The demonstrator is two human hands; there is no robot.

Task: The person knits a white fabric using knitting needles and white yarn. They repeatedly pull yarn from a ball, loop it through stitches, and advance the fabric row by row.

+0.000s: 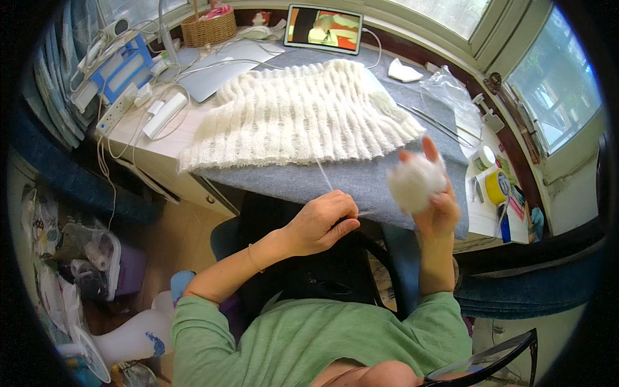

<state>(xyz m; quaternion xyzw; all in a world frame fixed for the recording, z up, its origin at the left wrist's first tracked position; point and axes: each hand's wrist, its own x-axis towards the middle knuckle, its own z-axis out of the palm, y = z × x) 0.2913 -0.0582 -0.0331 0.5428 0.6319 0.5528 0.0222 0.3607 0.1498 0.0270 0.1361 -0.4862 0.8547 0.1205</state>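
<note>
A white ribbed knitted piece lies spread over a grey cloth on the desk. From its near edge a strand of white yarn runs down to my left hand, whose fingers are closed on it. A short stretch of yarn shows on the other side of that hand, towards the ball. My right hand holds a ball of white yarn, blurred, near the cloth's right part. Metal knitting needles lie right of the knitting.
A tablet stands at the back beside a wicker basket. A closed laptop, power strips and cables crowd the left. At right are a clear plastic bag, a white jar and a yellow tape roll.
</note>
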